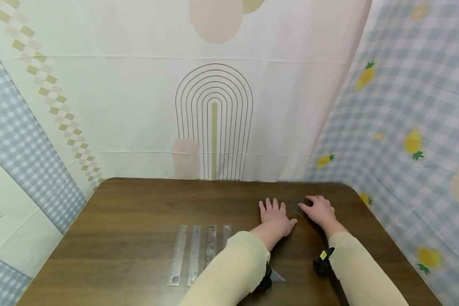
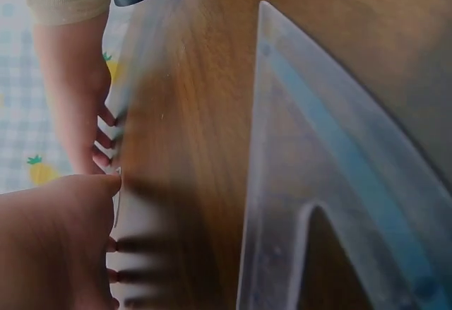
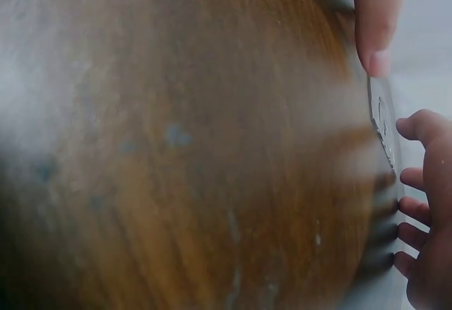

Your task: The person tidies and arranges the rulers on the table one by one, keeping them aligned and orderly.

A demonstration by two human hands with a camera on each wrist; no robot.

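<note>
A small clear plastic piece with curved markings, like a protractor (image 1: 296,207), lies flat toward the back right of the table. My left hand (image 1: 276,220) rests on the wood at its left with fingers spread, its thumb by the near edge. From the other side my right hand (image 1: 321,211) reaches over, thumb touching the plastic and the other fingertips down on the table. In the right wrist view the right thumb (image 3: 376,49) meets the rim of the clear protractor (image 3: 381,119). Beneath my left wrist lies a clear set square with a blue stripe (image 2: 360,155).
Several clear rulers lie in a row left of my left arm, among them one ruler (image 1: 177,255) at the far left. My left sleeve (image 1: 233,267) covers part of the row. Patterned cloth (image 1: 145,106) hangs behind the brown table (image 1: 118,229) and at its sides.
</note>
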